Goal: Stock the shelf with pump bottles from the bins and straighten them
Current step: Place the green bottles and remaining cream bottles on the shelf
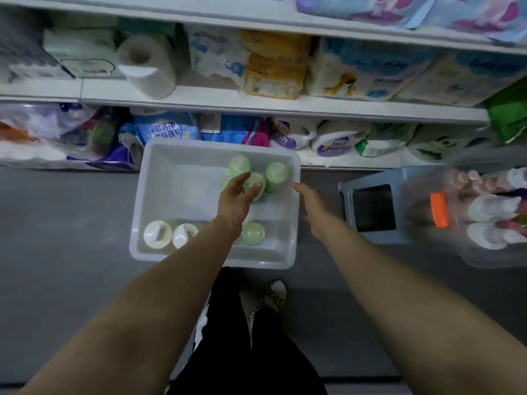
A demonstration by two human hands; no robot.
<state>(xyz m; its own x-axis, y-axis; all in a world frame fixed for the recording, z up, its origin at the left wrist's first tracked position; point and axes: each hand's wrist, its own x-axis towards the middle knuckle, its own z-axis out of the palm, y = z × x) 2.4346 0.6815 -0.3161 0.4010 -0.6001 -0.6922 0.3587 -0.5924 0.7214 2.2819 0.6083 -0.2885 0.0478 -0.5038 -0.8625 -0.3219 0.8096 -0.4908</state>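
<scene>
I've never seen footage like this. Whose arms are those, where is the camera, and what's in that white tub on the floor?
There is no machine here: these are a person's two bare arms, filmed by a wide-angle camera worn on their head, looking down. Below you see their dark trousers and the grey floor. The clear white bin sits on the floor before stocked shelves. It holds green-capped bottles near its far right corner, another green one near the front, and two white-capped bottles at the front left. The left hand reaches into the bin, fingers around one green bottle. The right hand hovers open by the bin's right rim, holding nothing. A blue stool and another bin of bottles stand to the right.
</scene>
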